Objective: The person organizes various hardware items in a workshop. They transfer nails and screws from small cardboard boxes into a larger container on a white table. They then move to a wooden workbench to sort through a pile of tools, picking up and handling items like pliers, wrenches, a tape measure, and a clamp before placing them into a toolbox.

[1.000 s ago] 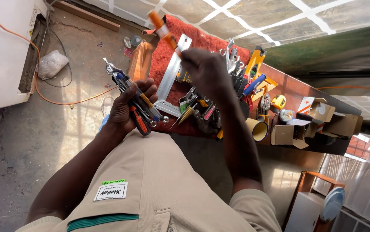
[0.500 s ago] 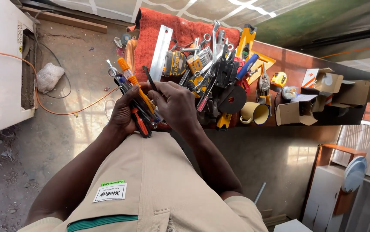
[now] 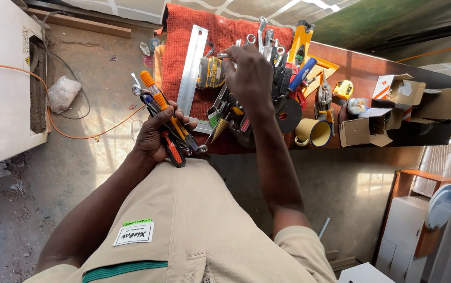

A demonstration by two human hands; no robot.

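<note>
My left hand [image 3: 155, 137] grips a bundle of hand tools [image 3: 163, 121], among them an orange-handled screwdriver [image 3: 153, 91] and red- and blue-handled pieces, held against my lap at the bench's near edge. My right hand [image 3: 249, 73] reaches over a heap of tools [image 3: 267, 78] on a red cloth [image 3: 225, 39] on the bench; its fingers are curled down among wrenches and pliers, and whether they grip one is hidden. A long steel ruler [image 3: 193, 68] lies on the cloth left of that hand, next to a yellow and black tape measure [image 3: 212, 71].
A yellow mug [image 3: 314, 132] and a black disc [image 3: 290, 114] sit at the bench's front edge. Open cardboard boxes [image 3: 393, 112] stand to the right. An orange cable [image 3: 52, 120] runs over the dirt floor past a white appliance [image 3: 0, 78]. White cabinets [image 3: 403, 225] stand lower right.
My right hand left the bundle in my left hand and moved forward onto the tool heap. The orange-handled screwdriver it carried earlier now stays in my left hand.
</note>
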